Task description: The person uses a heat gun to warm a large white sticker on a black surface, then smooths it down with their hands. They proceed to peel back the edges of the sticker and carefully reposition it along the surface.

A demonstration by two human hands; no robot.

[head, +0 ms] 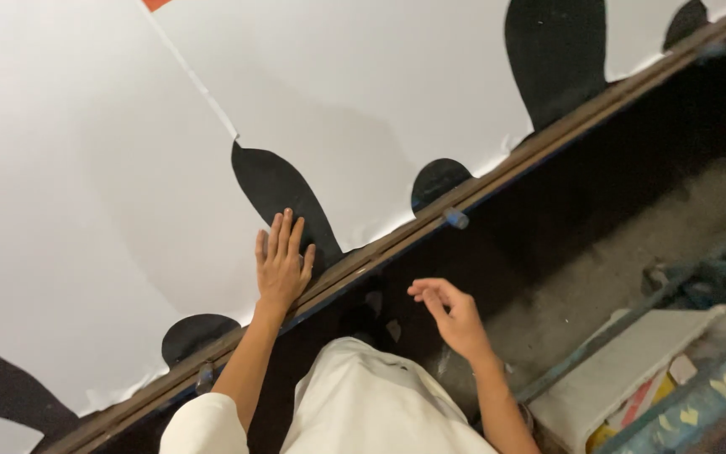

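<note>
White sheet [86,168] flat under left hand [282,263], fingers spread.

Brightness: the white sheet [363,109] is evenly and brightly lit; the right side of the frame is dim.
Shadow: a soft, broad grey shadow spreads over the sheet at centre, above the left hand [281,265].
Dark zone: the gap under the wooden edge [497,172] is nearly black, its detail lost.
Glare: none visible; the white stays matt.
Sharpness: slightly soft overall; the right hand [454,315] shows slight blur.
Lower right: the clutter there is hazy and indistinct.
</note>
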